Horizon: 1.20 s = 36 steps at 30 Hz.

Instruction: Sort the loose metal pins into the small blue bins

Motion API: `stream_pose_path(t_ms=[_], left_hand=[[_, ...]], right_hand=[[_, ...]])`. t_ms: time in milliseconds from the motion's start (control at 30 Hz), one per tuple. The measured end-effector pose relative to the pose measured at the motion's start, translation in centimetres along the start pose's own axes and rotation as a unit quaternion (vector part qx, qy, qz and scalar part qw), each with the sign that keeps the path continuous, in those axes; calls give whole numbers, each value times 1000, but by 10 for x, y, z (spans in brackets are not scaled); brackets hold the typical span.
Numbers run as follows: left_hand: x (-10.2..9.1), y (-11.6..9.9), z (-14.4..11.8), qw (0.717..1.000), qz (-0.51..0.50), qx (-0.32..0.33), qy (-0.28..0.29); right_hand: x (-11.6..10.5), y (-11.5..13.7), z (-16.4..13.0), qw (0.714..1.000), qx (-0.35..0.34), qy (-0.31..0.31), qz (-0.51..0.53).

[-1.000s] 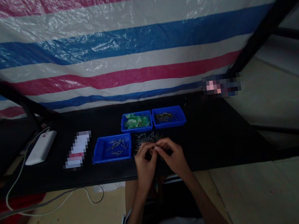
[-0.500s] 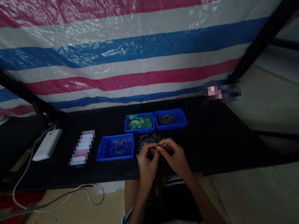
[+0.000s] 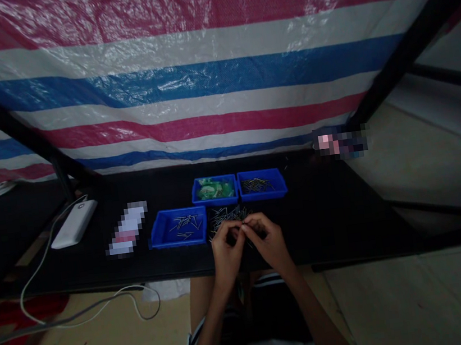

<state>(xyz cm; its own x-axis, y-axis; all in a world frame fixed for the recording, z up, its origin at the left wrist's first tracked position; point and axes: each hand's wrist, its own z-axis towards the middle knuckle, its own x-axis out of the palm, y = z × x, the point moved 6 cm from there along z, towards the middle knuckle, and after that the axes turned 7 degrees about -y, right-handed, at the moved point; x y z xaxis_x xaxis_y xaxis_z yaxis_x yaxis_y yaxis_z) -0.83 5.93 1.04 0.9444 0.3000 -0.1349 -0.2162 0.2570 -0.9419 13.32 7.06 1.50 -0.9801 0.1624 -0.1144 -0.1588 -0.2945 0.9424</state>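
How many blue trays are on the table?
3: the near-left tray, left of the metal pile; the back-left tray, holding green packaging; the back-right tray beside it. None seems hidden.

dim overall, with white glare streaking the striped sheet (image 3: 201, 77) and darkened right-hand corners.

Blk table (image 3: 334, 221): pins (image 3: 225, 214) just past L hand (image 3: 226, 249); bin (image 3: 180, 243), wht box (image 3: 75, 224) left of it; 2 bins (image 3: 216, 202) farther past.
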Motion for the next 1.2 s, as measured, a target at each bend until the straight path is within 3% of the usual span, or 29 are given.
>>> stream_pose_path(t_ms=[400, 600, 733, 800, 967, 1067, 1200], left_hand=[[-1, -9, 4, 1000, -21, -1, -5], [-2, -4, 3, 1000, -27, -2, -14], [-1, 2, 0, 999, -29, -21, -15], [0, 4, -1, 999, -24, -27, -8], [1, 4, -2, 999, -21, -37, 4], [-2, 6, -2, 998, -35, -59, -12], [-5, 8, -3, 993, -65, -96, -36]], right_hand=[[-1, 3, -1, 1000, -8, 5, -9], [-3, 18, 4, 998, -58, -22, -22], [-15, 38, 36, 987, -117, -85, -63], [-27, 46, 62, 973, -144, -145, -110], [-42, 53, 113, 926, -180, -161, -290], [-47, 45, 101, 930, -158, -135, -303], [-37, 25, 46, 959, -105, 19, -263]])
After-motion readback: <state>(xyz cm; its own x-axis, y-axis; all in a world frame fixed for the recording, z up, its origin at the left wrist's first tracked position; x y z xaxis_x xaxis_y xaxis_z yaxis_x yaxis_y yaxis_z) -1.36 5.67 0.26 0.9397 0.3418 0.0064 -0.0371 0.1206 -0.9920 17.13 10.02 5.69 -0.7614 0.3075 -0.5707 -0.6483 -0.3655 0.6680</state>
